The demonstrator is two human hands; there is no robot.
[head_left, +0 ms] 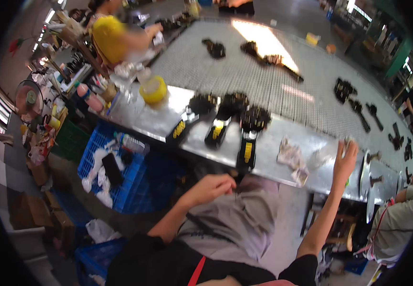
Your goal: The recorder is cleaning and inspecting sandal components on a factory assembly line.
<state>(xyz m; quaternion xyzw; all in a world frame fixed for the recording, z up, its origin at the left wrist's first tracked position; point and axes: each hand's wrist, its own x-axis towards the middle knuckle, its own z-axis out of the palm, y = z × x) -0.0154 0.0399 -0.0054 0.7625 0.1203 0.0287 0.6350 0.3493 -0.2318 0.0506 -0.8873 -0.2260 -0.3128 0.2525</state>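
- The right hand (345, 159) is stretched out to the near edge of the shiny metal worktop (268, 143), its fingers spread loosely over a small clear, crumpled plastic piece (322, 157). Whether it grips the piece or only touches it cannot be told, because the frame is blurred there.
- The left hand (211, 187) rests low on the lap, on the grey trousers (235, 224), with its fingers curled loosely. Nothing can be seen in it, though the palm is hidden.
- Just left of the right hand lies a crumpled pale cloth rag (290, 157) on the same metal strip.
- Further left, three black tool-like assemblies with yellow inserts (218, 126) stand side by side, their handles pointing toward the person and their dark bushy heads toward the perforated grey belt surface (244, 71).
- More black parts (263, 57) lie scattered over that perforated surface, well apart from either hand.
- By the look of it, the step in hand is a reach for the small item at the worktop edge, with the assemblies not yet touched.
- A next move would probably call for a firm pinch on the thin plastic, which looks light and slippery, and for bringing the left hand up from the lap.
- A blue plastic crate (108, 167) of white and black oddments sits on the floor to the left.
- A person in yellow (111, 31) works at the far side.
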